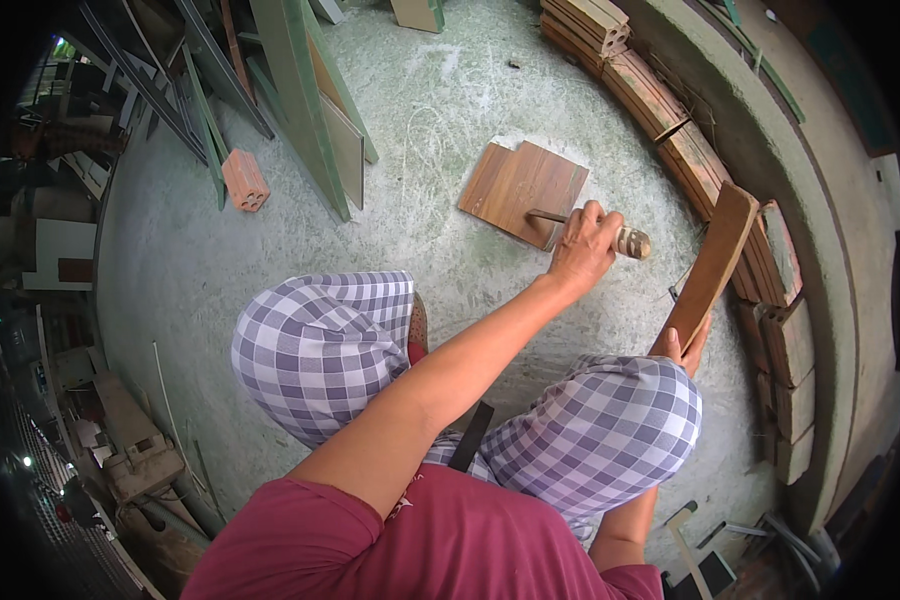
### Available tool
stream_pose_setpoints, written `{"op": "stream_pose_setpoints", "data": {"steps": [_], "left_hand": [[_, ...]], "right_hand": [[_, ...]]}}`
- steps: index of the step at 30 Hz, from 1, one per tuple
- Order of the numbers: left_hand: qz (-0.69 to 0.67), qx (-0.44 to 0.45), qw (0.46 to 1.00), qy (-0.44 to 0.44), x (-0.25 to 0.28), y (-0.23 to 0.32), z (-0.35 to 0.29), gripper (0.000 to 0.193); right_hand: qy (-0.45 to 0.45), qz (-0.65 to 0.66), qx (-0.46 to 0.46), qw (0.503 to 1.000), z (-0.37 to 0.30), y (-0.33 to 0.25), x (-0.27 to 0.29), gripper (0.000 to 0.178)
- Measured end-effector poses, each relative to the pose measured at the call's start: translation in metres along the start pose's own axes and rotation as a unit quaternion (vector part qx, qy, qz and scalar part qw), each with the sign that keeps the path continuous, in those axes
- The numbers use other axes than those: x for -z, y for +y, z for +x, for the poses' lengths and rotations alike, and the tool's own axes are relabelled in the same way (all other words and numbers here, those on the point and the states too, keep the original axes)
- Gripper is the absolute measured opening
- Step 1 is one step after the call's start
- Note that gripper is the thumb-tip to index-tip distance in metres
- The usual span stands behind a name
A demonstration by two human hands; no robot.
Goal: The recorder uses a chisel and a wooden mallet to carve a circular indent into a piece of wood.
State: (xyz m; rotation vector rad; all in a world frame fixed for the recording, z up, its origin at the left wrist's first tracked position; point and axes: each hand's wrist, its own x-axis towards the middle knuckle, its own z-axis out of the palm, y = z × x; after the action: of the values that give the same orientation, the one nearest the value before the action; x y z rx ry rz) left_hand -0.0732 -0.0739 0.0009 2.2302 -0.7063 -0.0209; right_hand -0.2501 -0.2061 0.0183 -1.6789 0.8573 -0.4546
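My left hand point(585, 247) reaches across and is closed round a hand tool point(633, 243) with a thin dark shaft and a thick, pale, round butt end. The shaft's tip meets a brown wood-grain panel point(520, 190) lying on the floor, near its right-hand side; exactly how it touches is hard to make out. My right hand point(688, 350) comes round beyond my right knee and grips the lower end of a long brown wooden board point(712, 265). That board stands tilted, its upper end leaning toward the row of bricks. Part of the right hand is hidden behind the board and knee.
Hollow clay bricks point(660, 95) line a low curved concrete ledge point(770, 140) at right. Green-edged panels point(310, 110) and dark metal bars lean at upper left, by a single brick point(243, 180). Scrap and tools point(135, 455) crowd the left side. My checked-cloth knees frame the foreground.
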Motion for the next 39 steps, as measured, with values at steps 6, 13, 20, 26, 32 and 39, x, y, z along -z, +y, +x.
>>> {"op": "stream_pose_setpoints", "data": {"steps": [6,13,20,26,32,39], "left_hand": [[0.061,0.163,0.975,0.138,0.058,-0.074,0.034,0.034],[0.021,0.207,0.953,0.218,0.112,-0.141,0.045,0.044],[-0.029,0.21,0.957,0.197,0.089,-0.143,0.042,0.032],[-0.223,0.28,0.925,0.131,0.074,-0.133,0.043,0.035],[-0.248,0.191,0.947,0.073,0.062,-0.03,0.063,0.034],[-0.157,-0.033,0.987,0.014,-0.005,0.029,0.029,0.04]], "right_hand": [[-0.038,0.008,-0.051,0.998,-0.01,-0.027,-0.008,0.081],[-0.018,0.078,-0.043,0.996,-0.02,-0.02,-0.016,0.082],[-0.008,0.044,-0.064,0.997,-0.02,-0.001,-0.009,0.08],[-0.007,0.041,-0.042,0.998,-0.013,0.016,-0.005,0.08],[0.01,-0.019,-0.02,1.0,-0.013,0.006,0.005,0.082],[0.008,0.021,-0.029,0.999,-0.013,0.017,-0.001,0.081]]}}
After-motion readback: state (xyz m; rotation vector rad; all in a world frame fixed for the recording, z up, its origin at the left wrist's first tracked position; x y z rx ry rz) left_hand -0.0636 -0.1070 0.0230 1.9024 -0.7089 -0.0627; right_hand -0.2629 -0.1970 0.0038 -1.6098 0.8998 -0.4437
